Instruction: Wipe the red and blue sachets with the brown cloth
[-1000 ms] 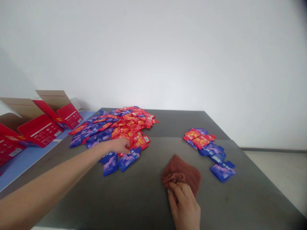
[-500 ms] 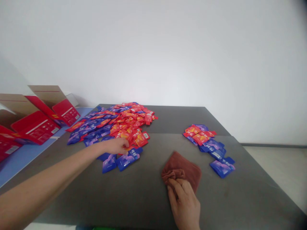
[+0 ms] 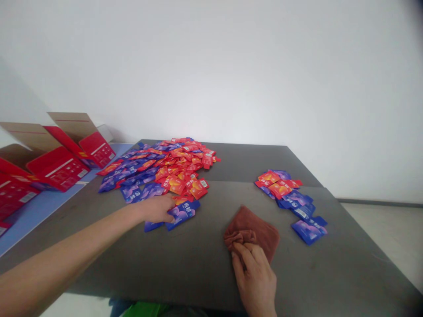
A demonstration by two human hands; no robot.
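Observation:
My left hand (image 3: 161, 208) reaches over the near edge of a big pile of red and blue sachets (image 3: 172, 163). Its thumb and fingers are apart at the left end of a blue sachet (image 3: 183, 212) that lies flat on the dark table. Part of another blue sachet (image 3: 152, 226) shows beneath the hand. My right hand (image 3: 255, 275) presses on a folded brown cloth (image 3: 261, 229), fingers bunching its near side into wrinkles. Beyond the cloth, to the right, lies a smaller, loose row of red and blue sachets (image 3: 294, 200).
Several red cardboard boxes (image 3: 57, 169) with raised flaps stand on a blue surface (image 3: 29, 218) at the left. The grey tabletop (image 3: 158, 268) has a seam across it. A white wall (image 3: 231, 79) rises behind the table.
My left hand has come down slightly toward the near blue sachet, and its thumb and fingers have spread. The right hand stays on the cloth. The whole view has shifted a little.

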